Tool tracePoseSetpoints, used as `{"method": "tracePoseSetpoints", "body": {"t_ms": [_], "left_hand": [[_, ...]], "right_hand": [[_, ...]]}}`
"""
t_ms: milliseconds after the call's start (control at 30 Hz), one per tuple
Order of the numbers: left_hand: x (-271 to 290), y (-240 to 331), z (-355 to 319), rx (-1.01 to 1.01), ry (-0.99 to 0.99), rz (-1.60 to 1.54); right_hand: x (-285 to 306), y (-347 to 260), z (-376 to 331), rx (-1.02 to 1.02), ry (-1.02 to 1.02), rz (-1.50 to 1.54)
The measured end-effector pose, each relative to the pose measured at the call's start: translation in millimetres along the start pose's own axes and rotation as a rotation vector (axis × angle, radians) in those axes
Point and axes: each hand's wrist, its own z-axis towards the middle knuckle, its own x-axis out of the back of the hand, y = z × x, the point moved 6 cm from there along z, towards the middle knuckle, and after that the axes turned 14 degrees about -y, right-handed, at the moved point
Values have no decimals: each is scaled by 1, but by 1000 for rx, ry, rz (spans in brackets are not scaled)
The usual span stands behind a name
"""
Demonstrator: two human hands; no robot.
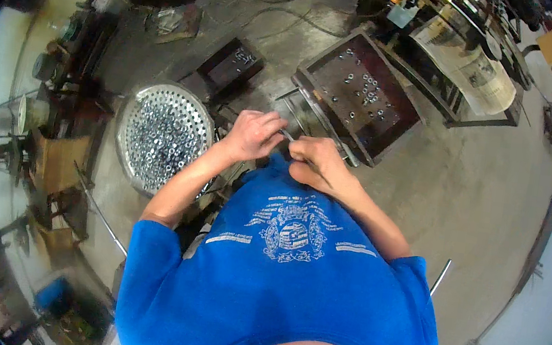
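Looking down on a grey, stained concrete workshop floor [468,175], curving toward the rim. Standing along the far left wall, dark machines and clutter [60,77], too dim to tell apart. Lying on the floor just right of that, a thin bent metal rod [99,209]. Resting beside it, a round perforated metal tray [163,134], heaped with small shiny steel nuts. Sitting just behind the tray, a small dark rectangular metal box [231,63] with a few bright pieces inside. Reaching in from the blue printed T-shirt [284,277], the left hand [251,135], fingers curled and pinching the near end of a thin grey metal rod [289,135] at chest height, above the floor. Meeting it from the other side, the right hand [315,162], clenched round the same rod, knuckles nearly touching the left. Lying behind both hands, a shallow dark rectangular steel tray [361,93], tilted, scattered with loose nuts. Standing further right, a metal-framed bench [473,79] draped in pale sheeting. Lining the right edge, a pale wall [550,296].
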Motion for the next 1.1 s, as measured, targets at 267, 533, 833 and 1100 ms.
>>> {"method": "tracePoseSetpoints", "body": {"t_ms": [267,533,833,1100], "left_hand": [[-84,-23,101,79,-156,5],[-98,-42,121,223,-159,-247],[-31,-159,-170,1040,-228,12],[-70,-180,-220,1087,-445,240]], "right_hand": [[51,4,-74,-417,359,-95],[67,7,-142,-572,671,-89],[20,1,-69,-439,275,42],[6,-5,-43,-363,148,-6]]}}
